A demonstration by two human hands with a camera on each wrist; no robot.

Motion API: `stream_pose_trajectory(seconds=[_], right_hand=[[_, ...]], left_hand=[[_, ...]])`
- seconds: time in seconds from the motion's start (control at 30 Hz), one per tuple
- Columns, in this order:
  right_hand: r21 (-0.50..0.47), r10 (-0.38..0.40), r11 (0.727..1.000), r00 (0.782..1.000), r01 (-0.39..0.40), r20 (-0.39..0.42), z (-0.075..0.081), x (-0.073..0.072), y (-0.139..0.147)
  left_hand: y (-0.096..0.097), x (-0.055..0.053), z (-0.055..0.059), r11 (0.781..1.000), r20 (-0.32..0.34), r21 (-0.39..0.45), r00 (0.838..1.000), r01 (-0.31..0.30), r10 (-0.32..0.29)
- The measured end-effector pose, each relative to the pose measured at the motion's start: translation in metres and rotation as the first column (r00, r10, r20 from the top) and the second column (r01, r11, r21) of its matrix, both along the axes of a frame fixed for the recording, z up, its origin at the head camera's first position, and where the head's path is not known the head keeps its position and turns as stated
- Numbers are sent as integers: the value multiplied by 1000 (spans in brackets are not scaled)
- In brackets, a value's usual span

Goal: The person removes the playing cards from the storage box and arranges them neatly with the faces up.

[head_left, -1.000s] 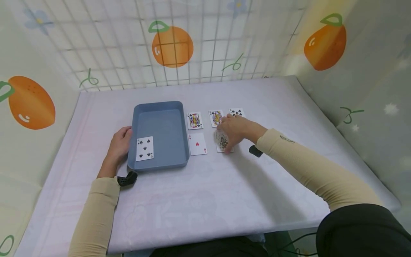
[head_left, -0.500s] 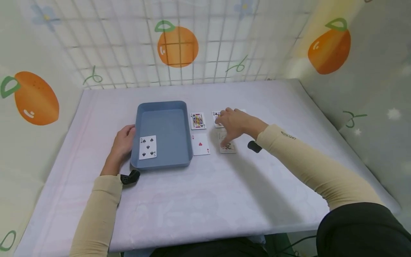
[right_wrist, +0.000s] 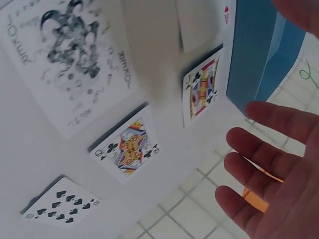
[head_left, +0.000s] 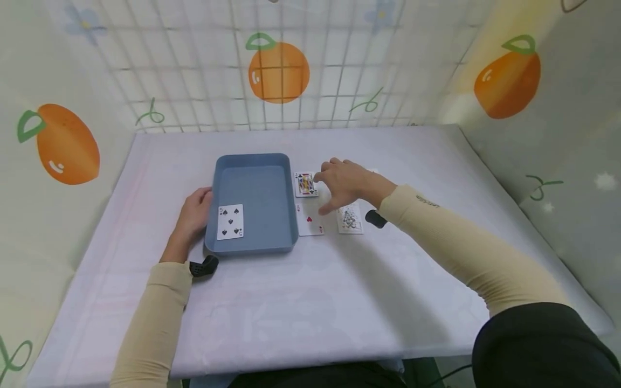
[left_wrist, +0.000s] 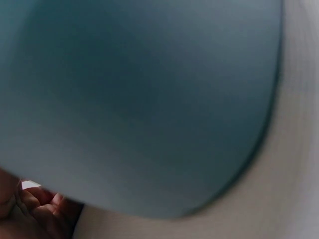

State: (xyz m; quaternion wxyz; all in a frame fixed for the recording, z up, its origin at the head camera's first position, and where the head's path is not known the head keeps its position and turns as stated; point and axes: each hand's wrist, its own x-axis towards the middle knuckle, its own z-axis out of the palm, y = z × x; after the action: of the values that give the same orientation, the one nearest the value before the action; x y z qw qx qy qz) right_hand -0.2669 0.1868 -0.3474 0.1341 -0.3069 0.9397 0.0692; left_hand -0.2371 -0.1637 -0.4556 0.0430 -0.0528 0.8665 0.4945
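My left hand (head_left: 195, 210) holds the left side of a blue-grey tray (head_left: 257, 178), thumb near the rim; its curled fingers partly show in the left wrist view. Flat in the tray lies a five of spades (head_left: 230, 222). Above the cards hovers my right hand (head_left: 343, 183), fingers spread, holding nothing. Nearest to its fingertips are a jack of clubs (head_left: 305, 185) and an ace of hearts (head_left: 309, 221). A joker (head_left: 350, 220) lies face up below the wrist. The right wrist view shows a queen of clubs (right_wrist: 129, 144), which the hand hides in the head view.
A spades number card (right_wrist: 62, 203) lies beyond the queen, almost hidden behind the right wrist in the head view. White cloth covers the table (head_left: 291, 307). Curtains printed with oranges (head_left: 278, 73) hang around it, with a wire grid behind the back one.
My right hand has let go of the joker, which now lies flat, and moved left toward the jack and ace. The left hand stays at the tray while the head view shifts slightly.
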Motion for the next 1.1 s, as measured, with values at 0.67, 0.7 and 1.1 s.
stream_pose_trajectory(seconds=[0.67,0.7,1.1], right_hand=[[-48,137,989,989,-140,-55,1,-4,-43],[-46,144,988,988,-146,-57,1,-4,-45],[-4,186,982,981,-186,-62,-2,-9,-70]], left_hand=[[0,-2,-1,999,-26,-36,1000,8,-9],[0,-2,-1,999,-26,-36,1000,7,-8],[-2,-9,-7,1000,-33,-3,999,9,-9]])
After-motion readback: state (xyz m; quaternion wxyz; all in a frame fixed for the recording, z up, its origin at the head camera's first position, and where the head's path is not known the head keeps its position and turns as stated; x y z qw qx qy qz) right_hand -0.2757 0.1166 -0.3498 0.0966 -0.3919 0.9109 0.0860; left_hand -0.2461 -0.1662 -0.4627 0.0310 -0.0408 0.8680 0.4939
